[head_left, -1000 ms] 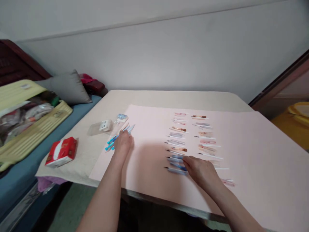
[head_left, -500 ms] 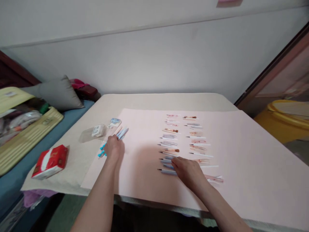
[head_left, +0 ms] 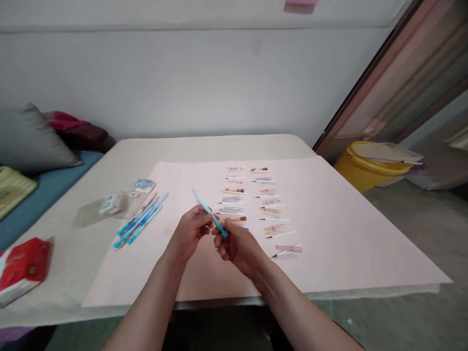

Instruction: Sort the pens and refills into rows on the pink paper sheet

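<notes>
A light blue pen (head_left: 200, 199) is held above the pink sheet, tilted with its upper tip to the left. My left hand (head_left: 192, 226) is closed on its middle. My right hand (head_left: 234, 241) pinches the lower, brighter blue end with thumb and fingers. To the left lies a loose bunch of blue and pinkish pens (head_left: 142, 222). Beyond and right of my hands, two columns of small sets are laid out, with thin white refills (head_left: 275, 219) and coloured pen parts (head_left: 272, 211). My hands and forearm hide the near end of the left column.
The pink sheet (head_left: 351, 234) covers much of the pale table (head_left: 204, 144). A clear plastic wrapper with a white block (head_left: 110, 204) and a small blue-and-white packet (head_left: 145, 185) lie left. A red tissue pack (head_left: 27, 263) sits at the left edge. Right stands a yellow bin (head_left: 354, 168).
My left hand has come away from the bunch of pens to the middle, where a blue pen is now held. My right hand has lifted off the left column and joined it. The view has swung right.
</notes>
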The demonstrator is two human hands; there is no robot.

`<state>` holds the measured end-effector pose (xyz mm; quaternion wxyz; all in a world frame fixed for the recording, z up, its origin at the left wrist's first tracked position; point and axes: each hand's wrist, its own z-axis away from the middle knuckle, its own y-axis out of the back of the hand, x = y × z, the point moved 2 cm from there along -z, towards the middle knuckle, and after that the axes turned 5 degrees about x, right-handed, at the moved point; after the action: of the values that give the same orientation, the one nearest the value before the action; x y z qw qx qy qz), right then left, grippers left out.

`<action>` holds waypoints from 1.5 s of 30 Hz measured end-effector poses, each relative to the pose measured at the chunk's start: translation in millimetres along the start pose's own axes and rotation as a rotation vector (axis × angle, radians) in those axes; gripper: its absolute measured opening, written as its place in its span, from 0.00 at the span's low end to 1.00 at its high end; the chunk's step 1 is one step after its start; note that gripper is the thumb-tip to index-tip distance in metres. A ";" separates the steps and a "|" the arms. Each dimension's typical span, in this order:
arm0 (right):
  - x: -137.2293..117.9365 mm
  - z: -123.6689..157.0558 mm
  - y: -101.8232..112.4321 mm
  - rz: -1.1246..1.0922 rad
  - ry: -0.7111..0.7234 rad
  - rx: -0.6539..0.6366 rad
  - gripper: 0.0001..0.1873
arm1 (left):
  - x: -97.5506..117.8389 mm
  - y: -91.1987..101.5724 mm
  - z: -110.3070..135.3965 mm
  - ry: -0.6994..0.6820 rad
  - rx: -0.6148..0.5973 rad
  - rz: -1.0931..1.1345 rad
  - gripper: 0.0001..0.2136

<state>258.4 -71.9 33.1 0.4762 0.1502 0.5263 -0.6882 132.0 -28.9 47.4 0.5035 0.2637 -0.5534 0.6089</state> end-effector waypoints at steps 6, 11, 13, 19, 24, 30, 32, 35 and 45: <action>-2.0 3.8 0.1 -0.110 -0.034 -0.050 0.15 | 4.3 -3.8 0.0 -0.034 0.072 0.123 0.12; -5.1 10.4 -1.9 0.007 -0.005 -0.077 0.15 | 11.8 5.0 -2.4 -0.099 0.157 0.189 0.13; -5.4 11.7 -5.1 0.027 -0.007 -0.110 0.15 | 11.5 3.1 -0.2 -0.076 0.122 0.200 0.12; -7.0 13.2 -13.2 -0.061 -0.007 -0.177 0.13 | 5.7 -10.9 9.1 -0.051 -0.005 0.194 0.09; -7.1 13.5 -14.8 0.018 0.094 -0.096 0.12 | 2.1 -8.9 10.1 -0.065 0.078 0.158 0.08; -5.9 14.0 -16.3 0.219 0.237 0.019 0.11 | -1.0 -6.0 7.6 -0.098 0.184 0.124 0.09; -6.1 14.0 -15.9 0.237 0.240 0.032 0.11 | -1.4 -6.3 7.5 -0.094 0.188 0.121 0.09; -7.0 13.8 -15.0 0.188 0.203 0.015 0.11 | -0.3 -8.2 8.7 -0.033 0.121 0.149 0.10; -10.1 14.7 -14.4 0.436 0.280 0.039 0.11 | -0.8 -5.8 6.8 -0.046 0.156 0.149 0.06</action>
<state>256.1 -79.7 54.5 0.5328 0.3630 0.5288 -0.5521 136.0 -36.3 50.7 0.4219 0.2742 -0.5338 0.6796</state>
